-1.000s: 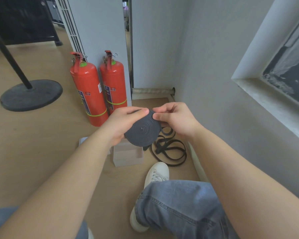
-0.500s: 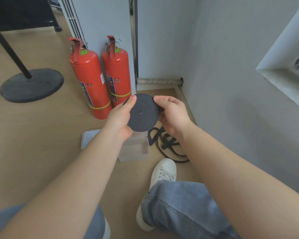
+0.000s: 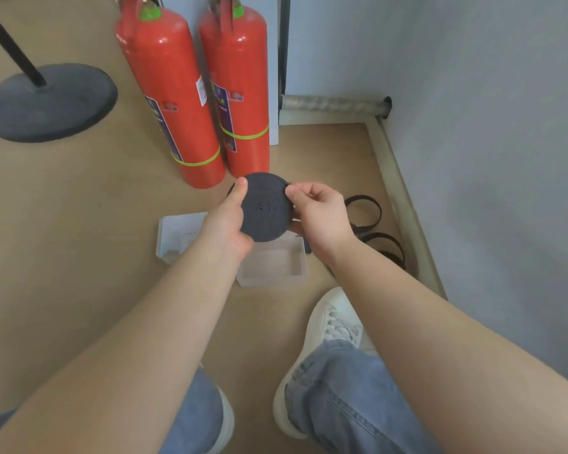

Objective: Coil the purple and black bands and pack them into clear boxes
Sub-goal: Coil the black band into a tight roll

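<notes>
A tightly wound black band coil [image 3: 265,207] is held flat-face-up between both hands above the floor. My left hand [image 3: 228,221] grips its left edge, thumb on top. My right hand [image 3: 318,217] pinches its right edge. Right below the coil an open clear box [image 3: 273,268] stands on the floor. Its clear lid [image 3: 177,235] lies to the left. Loose dark band loops [image 3: 373,229] trail on the floor at the right, partly hidden behind my right hand.
Two red fire extinguishers [image 3: 177,99] stand just beyond the coil. A black round stand base [image 3: 48,99] sits at the far left. The grey wall [image 3: 489,158] and its skirting run along the right. My white shoe [image 3: 328,326] and jeans are below the box.
The view has tilted down. The coil stays held in both hands and has turned flatter, now hanging over the open box. Less loose band trails from it.
</notes>
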`<state>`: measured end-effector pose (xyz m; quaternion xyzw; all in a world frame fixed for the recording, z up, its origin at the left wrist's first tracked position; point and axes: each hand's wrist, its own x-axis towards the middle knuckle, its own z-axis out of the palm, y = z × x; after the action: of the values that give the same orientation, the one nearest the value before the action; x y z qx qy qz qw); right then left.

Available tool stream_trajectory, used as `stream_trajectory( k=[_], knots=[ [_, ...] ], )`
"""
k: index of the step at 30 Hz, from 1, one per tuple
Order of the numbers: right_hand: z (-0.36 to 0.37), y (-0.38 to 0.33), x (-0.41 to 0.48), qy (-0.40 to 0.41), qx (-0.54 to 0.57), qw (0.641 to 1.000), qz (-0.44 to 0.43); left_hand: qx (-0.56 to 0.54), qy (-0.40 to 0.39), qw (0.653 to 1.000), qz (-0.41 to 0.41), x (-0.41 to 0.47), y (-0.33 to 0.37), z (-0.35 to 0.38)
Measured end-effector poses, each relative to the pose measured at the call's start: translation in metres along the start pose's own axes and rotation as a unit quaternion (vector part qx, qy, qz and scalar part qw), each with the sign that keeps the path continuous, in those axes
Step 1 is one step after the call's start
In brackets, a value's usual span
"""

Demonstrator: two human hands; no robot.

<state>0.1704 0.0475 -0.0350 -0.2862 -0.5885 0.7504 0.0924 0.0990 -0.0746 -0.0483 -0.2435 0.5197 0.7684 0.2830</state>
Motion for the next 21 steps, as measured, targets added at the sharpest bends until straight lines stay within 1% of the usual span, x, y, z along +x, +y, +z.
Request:
stream_trajectory(
  k=[4, 7, 9, 12, 15, 16, 18, 20, 21],
  knots=[
    [-0.005, 0.027, 0.019, -0.047, 0.031, 0.994, 0.095, 0.003, 0.018, 0.999, -0.037, 0.023, -0.011, -0.007],
    [-0.015, 0.051, 0.032, -0.016, 0.027, 0.989, 0.146, 0.058, 0.008, 0.994, -0.094, 0.032, -0.023, -0.013],
    [-0.019, 0.074, 0.038, 0.012, -0.002, 0.983, 0.182, 0.124, 0.003, 0.985, -0.116, 0.041, -0.033, -0.024],
    [-0.024, 0.104, 0.044, 0.03, -0.054, 0.97, 0.235, 0.242, -0.014, 0.965, -0.102, 0.051, -0.048, -0.044],
    [-0.02, 0.12, 0.056, 0.044, -0.088, 0.959, 0.267, 0.308, -0.073, 0.945, -0.08, 0.061, -0.061, -0.069],
    [-0.017, 0.123, 0.06, 0.052, -0.096, 0.956, 0.272, 0.353, -0.095, 0.929, -0.062, 0.063, -0.063, -0.075],
    [-0.012, 0.127, 0.07, 0.066, -0.117, 0.95, 0.281, 0.47, -0.126, 0.874, -0.014, 0.067, -0.066, -0.079],
    [-0.008, 0.132, 0.078, 0.073, -0.148, 0.944, 0.285, 0.548, -0.128, 0.826, 0.021, 0.068, -0.069, -0.077],
    [-0.007, 0.133, 0.08, 0.078, -0.174, 0.94, 0.282, 0.568, -0.127, 0.813, 0.032, 0.07, -0.07, -0.076]
  ],
)
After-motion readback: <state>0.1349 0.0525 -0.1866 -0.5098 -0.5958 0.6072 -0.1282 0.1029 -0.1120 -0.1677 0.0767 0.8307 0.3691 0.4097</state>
